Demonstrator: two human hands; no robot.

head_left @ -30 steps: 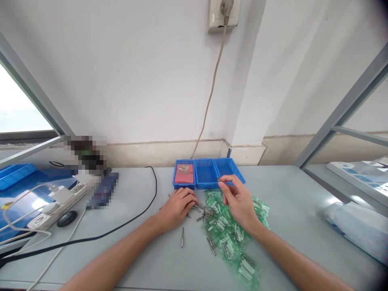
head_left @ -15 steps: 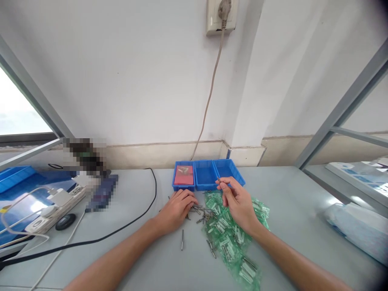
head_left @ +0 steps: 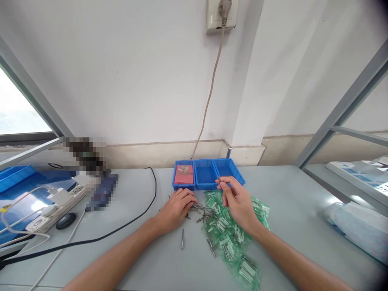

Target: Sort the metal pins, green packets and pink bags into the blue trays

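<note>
My right hand (head_left: 238, 202) is raised a little above the table, pinching a small metal pin (head_left: 219, 179) between thumb and fingertips, just in front of the right blue bin (head_left: 239, 173). My left hand (head_left: 176, 209) rests palm down with curled fingers on a scatter of loose metal pins (head_left: 200, 211). A single pin (head_left: 182, 238) lies apart, nearer me. Green plastic bags of pins (head_left: 233, 238) spread under and behind my right hand. The left blue bin (head_left: 175, 178) holds a red pad with a few parts; the middle bin (head_left: 198, 182) looks bare.
A black cable (head_left: 121, 230) curves across the grey table (head_left: 287, 202). At left lie a white power strip (head_left: 54, 204) with plugs, a black round object (head_left: 66, 220) and a blue tray (head_left: 15, 174). A wall socket (head_left: 220, 15) feeds a beige cord. A bagged bundle (head_left: 357, 228) sits at right.
Almost nothing moved: my right hand keeps the pin raised, shifted very slightly. My left hand stays on the loose pins.
</note>
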